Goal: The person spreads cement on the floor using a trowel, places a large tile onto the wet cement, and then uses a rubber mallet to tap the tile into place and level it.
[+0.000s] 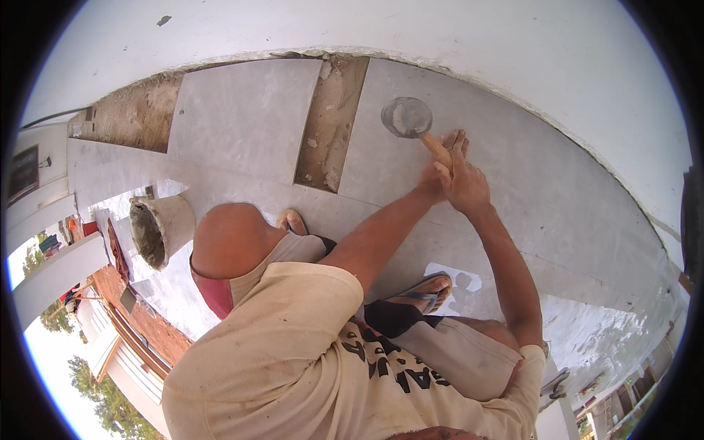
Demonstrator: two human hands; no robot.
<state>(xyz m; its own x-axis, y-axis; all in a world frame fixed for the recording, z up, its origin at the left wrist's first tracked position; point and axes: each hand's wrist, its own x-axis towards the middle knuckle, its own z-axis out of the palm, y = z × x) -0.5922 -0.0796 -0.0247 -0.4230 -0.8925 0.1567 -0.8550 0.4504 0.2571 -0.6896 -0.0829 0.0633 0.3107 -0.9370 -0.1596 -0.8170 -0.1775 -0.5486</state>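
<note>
A mallet with a round black head (407, 118), its face smeared grey, and a short wooden handle (436, 149) is over a large grey tile (381, 161). My right hand (469, 188) grips the handle's end, thumb along it. My left hand (432, 180) is close beside and partly behind the right, next to the handle. Straight fingertips show past the handle, apparently the left hand's, against the tile. The rest of its fingers are hidden by the right hand and handle. Both forearms reach forward and meet at the mallet.
Left of the mallet, a bare mortar strip (331, 125) separates the tile from another grey tile (246, 117). A rough unfilled patch (139, 110) lies farther left. A mortar-crusted bucket (174, 224) lies tipped toward the left. A white wall (513, 51) borders the tiles ahead.
</note>
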